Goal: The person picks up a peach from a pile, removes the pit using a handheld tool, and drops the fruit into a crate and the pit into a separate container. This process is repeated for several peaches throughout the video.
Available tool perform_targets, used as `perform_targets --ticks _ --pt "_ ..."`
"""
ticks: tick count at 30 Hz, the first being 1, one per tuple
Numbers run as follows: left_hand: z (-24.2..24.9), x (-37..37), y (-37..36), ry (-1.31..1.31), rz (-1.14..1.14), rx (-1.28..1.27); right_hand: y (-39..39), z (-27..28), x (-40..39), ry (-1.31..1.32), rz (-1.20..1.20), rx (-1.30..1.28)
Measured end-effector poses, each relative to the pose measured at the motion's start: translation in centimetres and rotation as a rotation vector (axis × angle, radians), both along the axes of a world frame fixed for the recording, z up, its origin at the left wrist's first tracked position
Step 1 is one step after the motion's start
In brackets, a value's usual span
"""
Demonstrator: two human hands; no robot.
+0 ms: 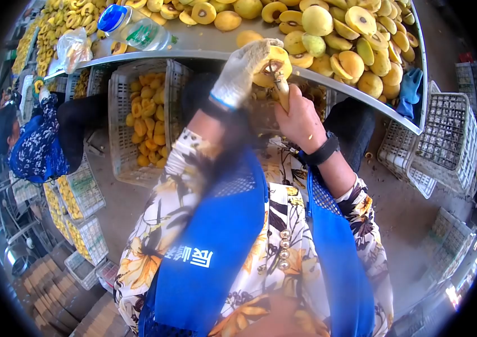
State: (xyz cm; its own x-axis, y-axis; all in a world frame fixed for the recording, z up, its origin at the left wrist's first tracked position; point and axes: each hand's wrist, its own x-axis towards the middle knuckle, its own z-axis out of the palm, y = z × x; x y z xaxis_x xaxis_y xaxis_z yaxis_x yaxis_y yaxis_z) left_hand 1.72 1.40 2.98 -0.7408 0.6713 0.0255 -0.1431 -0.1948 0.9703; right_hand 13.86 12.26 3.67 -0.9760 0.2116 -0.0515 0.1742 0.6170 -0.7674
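My left hand (240, 70), in a white glove, is closed around a halved yellow peach (281, 55) with its cut face turned toward my right hand. My bare right hand (301, 117) grips a pitting tool (281, 91) by its light-coloured handle. The tool's metal end reaches into the middle of the peach half. Both hands are just in front of the metal table's edge (204, 54). On the table, a heap of peaches (356, 42), many of them halved, lies beyond my hands.
A plastic bottle with a blue cap (137, 28) and a clear plastic bag (73, 49) lie on the table's left. A blue glove (410, 92) rests at its right corner. Below stands a crate of peach halves (116, 112); crates (446, 135) sit right. A co-worker (39, 140) works at left.
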Motion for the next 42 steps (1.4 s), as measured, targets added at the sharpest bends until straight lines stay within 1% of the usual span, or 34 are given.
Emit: perform_targets --ticks 1,2,5,6,7,8,10,11,13,15,17,19,20,22,23,24,26,27,28,29,30,32,34,35,36,37,38,39,40,41,42 --pt "0.3 -0.4 -0.3 -0.103 -0.092 -0.031 0.1 0.1 0.0 -0.015 0.051 0.059" --pt "0.3 -0.4 -0.2 0.087 -0.048 -0.131 0.2 0.1 -0.1 -0.028 0.102 0.118" --pt "-0.9 0.5 0.2 -0.027 0.178 -0.063 0.2 -1.7 -0.8 -0.055 -0.051 -0.272" --pt "-0.5 1.0 0.5 -0.351 0.225 0.061 0.0 -2.2 -1.0 -0.068 -0.066 -0.305" --pt "-1.1 1.6 0.4 0.045 0.299 -0.059 -0.6 -2.7 -1.0 -0.086 -0.082 -0.340" --pt "-1.5 1.9 0.7 -0.096 0.347 -0.043 -1.2 -2.9 -0.9 -0.111 -0.097 -0.378" --pt "-1.8 2.0 1.2 -0.291 0.427 0.043 -1.9 -2.8 -0.8 -0.110 -0.123 -0.312" --pt "-2.1 1.8 1.5 -0.346 0.455 0.110 -2.2 -2.8 -0.8 -0.109 -0.138 -0.278" --pt "-2.2 1.6 1.7 -0.376 0.464 0.057 -2.3 -3.1 -0.8 -0.111 -0.140 -0.347" --pt "-1.7 1.4 1.7 -0.328 0.432 -0.178 -2.3 -3.1 -0.8 -0.128 -0.146 -0.387" --pt "-3.2 1.1 2.2 -0.317 0.442 0.063 -2.3 -2.8 -0.8 -0.163 -0.146 -0.398" --pt "-3.8 1.1 2.4 -0.286 0.439 0.118 -2.2 -3.5 -0.8 -0.172 -0.129 -0.389" --pt "-3.7 1.1 2.3 -0.262 0.431 0.052 -2.1 -3.7 -0.8 -0.177 -0.117 -0.384" --pt "-2.7 1.1 2.2 -0.407 0.430 -0.097 -1.7 -2.6 -0.6 -0.331 -0.092 -0.566" --pt "-3.0 1.4 2.7 -0.360 0.462 -0.018 -1.7 -1.7 -0.7 -0.408 -0.073 -0.654" --pt "-3.2 1.6 3.1 -0.312 0.489 0.063 -2.0 -0.9 -0.5 -0.431 -0.074 -0.785" --pt "-2.0 1.9 3.2 -0.456 0.486 -0.022 -1.7 -0.6 0.2 -0.411 -0.072 -1.102" --pt "-2.5 2.0 3.2 -0.506 0.449 0.038 -1.5 -0.5 0.4 -0.399 -0.077 -1.263" --pt "-2.9 2.1 3.0 -0.517 0.424 0.091 -1.4 -0.4 0.5 -0.470 -0.128 -1.356" --pt "-3.2 2.1 2.8 -0.528 0.394 0.143 -1.0 -0.9 0.6 -0.484 -0.079 -1.419" --pt "-3.4 2.4 2.1 -0.532 0.318 0.150 -0.5 -1.7 0.7 -0.494 -0.029 -1.484" --pt "-3.9 2.1 1.8 -0.261 0.399 0.025 -0.6 -1.7 0.5 -0.456 0.053 -1.627" --pt "-5.7 1.2 1.3 -0.508 0.307 0.109 -0.2 -3.2 0.8 -0.365 0.210 -1.712" --pt "-6.1 -0.3 -0.4 -0.640 0.184 0.250 0.1 -3.7 0.8 -0.313 0.289 -1.751" --pt "-5.9 -1.4 -3.2 -0.768 0.057 0.390 0.2 -3.7 0.8 -0.290 0.261 -1.787" --pt "-4.5 -2.1 -5.8 -0.683 0.238 0.254 0.4 -3.8 1.0 -0.320 0.214 -1.702" --pt "-3.9 -3.5 -9.9 -0.684 0.061 0.369 0.8 -4.1 1.1 -0.342 0.169 -1.616" --pt "-3.7 -4.9 -14.1 -0.662 -0.016 0.344 1.2 -4.4 1.1 -0.362 0.125 -1.530" --pt "-3.5 -4.3 -15.3 -0.234 0.507 -0.030 1.6 -4.6 1.3 -0.428 0.124 -1.393" --pt "-3.1 -3.7 -16.5 0.232 0.994 -0.410 1.8 -6.0 1.4 -0.435 0.108 -1.099" --pt "-2.5 -4.5 -19.4 0.225 0.920 -0.858 1.8 -8.0 1.7 -0.436 0.089 -0.808"
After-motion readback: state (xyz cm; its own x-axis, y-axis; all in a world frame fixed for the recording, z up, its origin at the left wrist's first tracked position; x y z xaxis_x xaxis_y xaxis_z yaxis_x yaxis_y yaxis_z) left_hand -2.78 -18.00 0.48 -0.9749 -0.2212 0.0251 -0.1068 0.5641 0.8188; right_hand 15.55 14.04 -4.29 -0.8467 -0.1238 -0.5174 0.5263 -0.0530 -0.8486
